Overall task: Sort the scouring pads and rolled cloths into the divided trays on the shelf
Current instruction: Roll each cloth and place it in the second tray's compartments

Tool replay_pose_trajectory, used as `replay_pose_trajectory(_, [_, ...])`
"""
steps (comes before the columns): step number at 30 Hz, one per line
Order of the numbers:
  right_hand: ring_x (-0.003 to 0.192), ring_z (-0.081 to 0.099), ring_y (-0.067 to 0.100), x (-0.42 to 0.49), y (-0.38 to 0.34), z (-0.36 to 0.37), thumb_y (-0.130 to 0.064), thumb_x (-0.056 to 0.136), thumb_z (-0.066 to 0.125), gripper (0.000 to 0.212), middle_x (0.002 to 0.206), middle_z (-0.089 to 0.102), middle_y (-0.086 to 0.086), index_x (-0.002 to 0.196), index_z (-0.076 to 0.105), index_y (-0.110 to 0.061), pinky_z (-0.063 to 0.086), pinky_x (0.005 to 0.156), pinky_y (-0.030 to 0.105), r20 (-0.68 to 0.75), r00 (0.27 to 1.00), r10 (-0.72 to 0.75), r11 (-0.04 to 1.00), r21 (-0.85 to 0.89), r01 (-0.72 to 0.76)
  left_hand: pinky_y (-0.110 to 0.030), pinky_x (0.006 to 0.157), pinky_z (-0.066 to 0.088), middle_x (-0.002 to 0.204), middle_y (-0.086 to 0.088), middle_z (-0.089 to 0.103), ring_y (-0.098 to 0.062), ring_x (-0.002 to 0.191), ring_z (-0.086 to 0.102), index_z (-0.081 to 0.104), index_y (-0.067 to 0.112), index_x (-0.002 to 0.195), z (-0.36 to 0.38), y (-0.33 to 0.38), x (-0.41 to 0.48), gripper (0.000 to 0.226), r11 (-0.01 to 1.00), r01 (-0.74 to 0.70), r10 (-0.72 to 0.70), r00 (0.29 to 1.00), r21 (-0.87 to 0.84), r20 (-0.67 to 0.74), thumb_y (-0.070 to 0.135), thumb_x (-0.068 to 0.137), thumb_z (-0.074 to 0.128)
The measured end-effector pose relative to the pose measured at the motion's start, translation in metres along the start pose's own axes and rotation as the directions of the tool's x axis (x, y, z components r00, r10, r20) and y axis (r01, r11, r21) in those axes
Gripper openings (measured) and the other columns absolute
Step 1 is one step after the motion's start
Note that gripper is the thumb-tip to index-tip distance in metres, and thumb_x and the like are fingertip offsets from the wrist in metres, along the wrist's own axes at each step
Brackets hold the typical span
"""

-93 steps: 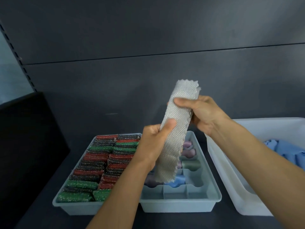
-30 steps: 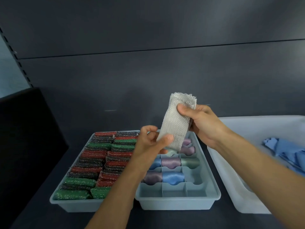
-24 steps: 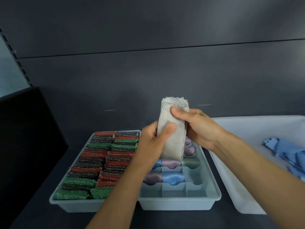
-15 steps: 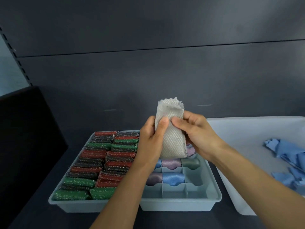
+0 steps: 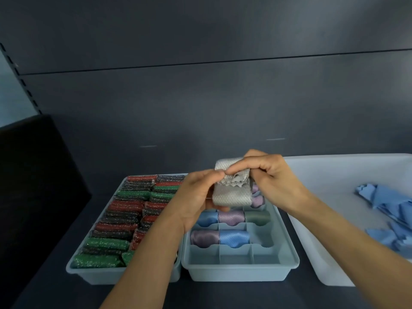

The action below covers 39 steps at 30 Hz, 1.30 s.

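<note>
Head view, from the left: a black flat panel (image 5: 33, 186) stands at the edge of the dark shelf surface (image 5: 55, 275). Beside it sits a pale blue plastic tray (image 5: 93, 274) packed with glittery green, red and black scouring pads (image 5: 124, 217) lying in two columns. The left forearm crosses over this tray's right front corner.

The left hand (image 5: 196, 197) has its fingers curled round a grey, waffle-textured rolled cloth (image 5: 231, 195), with thumb and forefinger pinching near the zigzag-cut edge. The right hand (image 5: 274, 181) reaches over the top of the same roll and pinches that loose edge from the other side. Both hands are together on the cloth, holding it in the air above the back rows of a pale blue divided plastic tray (image 5: 287, 259), which touches the pad tray.

In its compartments lie satin rolled cloths (image 5: 231, 217): a purple and a blue one in the second row from the front, then blue, purple and green ones behind; more purple ones show past the right hand.

Further right stands a white plastic bin (image 5: 334, 168) holding loose blue flat cloths (image 5: 390, 208).
</note>
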State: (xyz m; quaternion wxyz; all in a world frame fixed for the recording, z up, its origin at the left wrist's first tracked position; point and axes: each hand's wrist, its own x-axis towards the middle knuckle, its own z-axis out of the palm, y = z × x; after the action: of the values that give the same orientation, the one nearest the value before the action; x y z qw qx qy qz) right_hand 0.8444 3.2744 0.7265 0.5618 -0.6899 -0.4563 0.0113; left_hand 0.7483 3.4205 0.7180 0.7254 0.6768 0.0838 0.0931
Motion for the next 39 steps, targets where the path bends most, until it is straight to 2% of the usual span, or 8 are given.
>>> replay_pose_trajectory(3, [0.065,0.051,0.028,-0.004,0.000,-0.004,-0.009,0.100,0.043,0.039,0.075,0.059,0.001,0.112,0.070,-0.036,0.045,0.059,0.040,-0.048,0.984,0.174,0.963,0.217,-0.160,-0.022,0.047,0.050,0.080,-0.007,0.069,-0.017,0.062,0.065,0.066,0.001,0.103,0.002,-0.001,-0.004,0.020,0.993,-0.108,0.110,0.992,0.039,-0.060,0.016,0.098,0.054])
replay_pose_trajectory(6, [0.072,0.064,0.011,-0.009,-0.001,-0.007,-0.052,0.093,0.050,0.034,0.085,0.067,-0.014,0.125,0.056,-0.042,0.053,0.061,0.037,0.127,0.946,0.299,0.922,0.217,-0.320,-0.020,0.047,0.051,0.083,-0.006,0.072,-0.017,0.063,0.069,0.061,0.004,0.105,0.009,-0.001,-0.006,0.011,0.970,-0.229,0.237,0.968,0.086,-0.086,0.009,0.098,0.054])
replay_pose_trajectory(10, [0.051,0.058,0.027,-0.010,0.009,-0.006,-0.016,0.088,0.066,0.017,0.071,0.065,0.018,0.105,0.067,-0.017,0.035,0.052,0.038,0.125,0.949,0.290,0.881,0.353,-0.316,-0.026,0.052,0.055,0.086,-0.017,0.070,-0.023,0.065,0.069,0.055,0.008,0.109,0.011,-0.004,-0.005,0.014,0.941,-0.316,0.322,0.946,0.121,-0.035,0.003,0.096,0.055])
replay_pose_trajectory(19, [0.065,0.049,0.027,-0.013,0.014,-0.023,-0.010,0.075,0.046,0.030,0.084,0.058,0.021,0.079,0.075,-0.015,0.036,0.056,0.033,0.223,0.919,0.326,0.757,0.520,-0.395,-0.032,0.063,0.058,0.090,-0.010,0.068,-0.024,0.078,0.065,0.075,0.012,0.082,0.003,-0.011,0.006,0.028,0.962,-0.136,0.179,0.969,-0.235,0.171,0.009,0.085,0.047])
replay_pose_trajectory(24, [0.069,0.048,0.014,-0.015,0.011,-0.034,-0.009,0.082,0.062,0.008,0.080,0.052,0.008,0.088,0.063,-0.014,0.045,0.055,0.020,0.223,0.925,0.308,0.901,0.243,-0.358,-0.034,0.074,0.057,0.095,-0.015,0.064,-0.023,0.080,0.062,0.070,0.015,0.104,0.004,-0.020,0.017,0.020,0.985,-0.172,0.163,0.961,0.023,0.225,0.012,0.085,0.063])
replay_pose_trajectory(29, [0.059,0.047,0.008,-0.022,0.021,-0.037,0.006,0.084,0.059,0.037,0.073,0.054,-0.002,0.103,0.044,-0.022,0.041,0.053,0.019,0.251,0.896,0.366,0.930,-0.139,-0.341,-0.028,0.074,0.055,0.095,-0.002,0.068,-0.010,0.082,0.067,0.063,0.018,0.105,0.017,-0.036,0.029,0.038,0.955,-0.082,0.017,0.975,0.286,0.221,0.010,0.070,0.076])
replay_pose_trajectory(34, [0.082,0.050,0.015,-0.031,0.036,-0.033,-0.011,0.079,0.065,0.047,0.084,0.057,-0.008,0.116,0.042,-0.029,0.038,0.074,0.028,0.279,0.865,0.418,0.738,-0.659,-0.144,-0.027,0.070,0.053,0.084,0.001,0.068,-0.009,0.073,0.061,0.067,0.013,0.098,0.033,-0.073,0.043,0.028,0.855,-0.066,-0.067,0.969,0.515,0.237,0.001,0.075,0.077])
replay_pose_trajectory(39, [0.101,0.057,0.020,-0.038,0.053,-0.028,-0.024,0.076,0.067,0.045,0.105,0.063,-0.004,0.116,0.046,-0.022,0.033,0.093,0.032,0.329,0.852,0.408,0.531,-0.844,0.072,-0.040,0.074,0.055,0.071,0.010,0.064,-0.012,0.067,0.057,0.066,0.026,0.079,0.042,-0.096,0.047,0.021,0.711,-0.144,-0.038,0.970,0.689,0.242,0.022,0.063,0.079])
